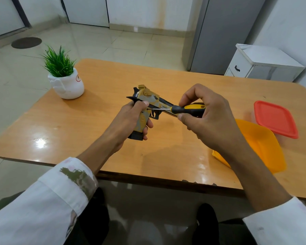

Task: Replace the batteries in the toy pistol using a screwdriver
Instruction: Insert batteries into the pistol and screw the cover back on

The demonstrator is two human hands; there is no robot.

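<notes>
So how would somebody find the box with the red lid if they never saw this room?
Look at the big orange-brown wooden table and go to its right-hand end. An orange plastic tub sits near the front edge there. Just behind it stands the square plastic box with a flat red lid, the only red-lidded thing on the table.

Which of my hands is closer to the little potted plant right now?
Left. The left hand, gripping the toy pistol, sits right of the potted plant; the right hand, holding the screwdriver, is farther right.
</notes>
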